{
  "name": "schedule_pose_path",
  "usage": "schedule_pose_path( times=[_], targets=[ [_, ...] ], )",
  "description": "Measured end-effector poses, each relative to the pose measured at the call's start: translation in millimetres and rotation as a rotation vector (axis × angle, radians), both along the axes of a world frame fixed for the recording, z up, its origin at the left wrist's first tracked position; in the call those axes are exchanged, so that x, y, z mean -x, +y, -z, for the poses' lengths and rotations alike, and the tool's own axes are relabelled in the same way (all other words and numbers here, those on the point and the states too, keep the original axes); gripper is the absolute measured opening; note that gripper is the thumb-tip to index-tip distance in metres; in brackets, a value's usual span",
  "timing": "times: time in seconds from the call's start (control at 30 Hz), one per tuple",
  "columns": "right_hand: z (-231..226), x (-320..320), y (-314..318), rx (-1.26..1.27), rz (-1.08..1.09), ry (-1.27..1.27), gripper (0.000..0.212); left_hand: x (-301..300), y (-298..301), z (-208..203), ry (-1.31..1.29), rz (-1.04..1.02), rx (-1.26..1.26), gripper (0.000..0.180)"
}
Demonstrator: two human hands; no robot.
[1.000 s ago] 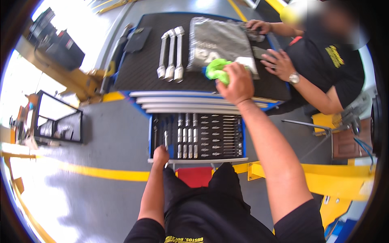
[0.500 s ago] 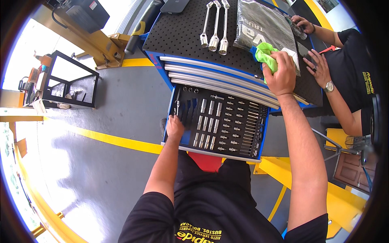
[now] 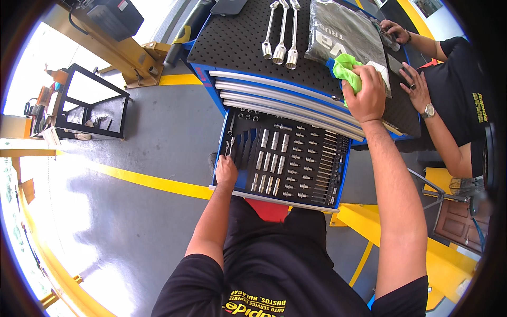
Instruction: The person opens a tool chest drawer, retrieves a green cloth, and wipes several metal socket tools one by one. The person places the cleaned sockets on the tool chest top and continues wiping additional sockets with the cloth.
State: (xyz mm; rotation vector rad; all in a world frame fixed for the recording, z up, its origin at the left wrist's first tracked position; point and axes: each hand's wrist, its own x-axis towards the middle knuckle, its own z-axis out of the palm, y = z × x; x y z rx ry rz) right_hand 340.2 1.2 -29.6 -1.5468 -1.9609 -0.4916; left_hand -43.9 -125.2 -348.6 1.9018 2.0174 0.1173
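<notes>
Head view: wrench [image 3: 232, 143] jutting from the left hand [image 3: 227, 171], which is closed around it at the left of the drawer [image 3: 242, 180]; well apart, the right hand [image 3: 368, 95] clutches a cloth [image 3: 346, 70] over the cabinet [image 3: 232, 48], by a bag [image 3: 343, 37].

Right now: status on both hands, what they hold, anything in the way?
Left hand gripping wrench, left side of open drawer. Right hand gripping green cloth at cabinet top. Co-worker's hand nearby, right of it, not touching.
</notes>
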Motion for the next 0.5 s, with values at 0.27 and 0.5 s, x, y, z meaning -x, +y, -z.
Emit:
schedule_pose_path(
  times=[0.27,0.5],
  targets=[
    [1,0,1,-0.001,0.0,0.01,0.026,-1,8,3,0.143,0.19,0.032,0.023],
    [-2,3,1,0.0,0.008,0.011,0.026,13,15,10,0.089,0.216,0.051,0.023]
  ],
)
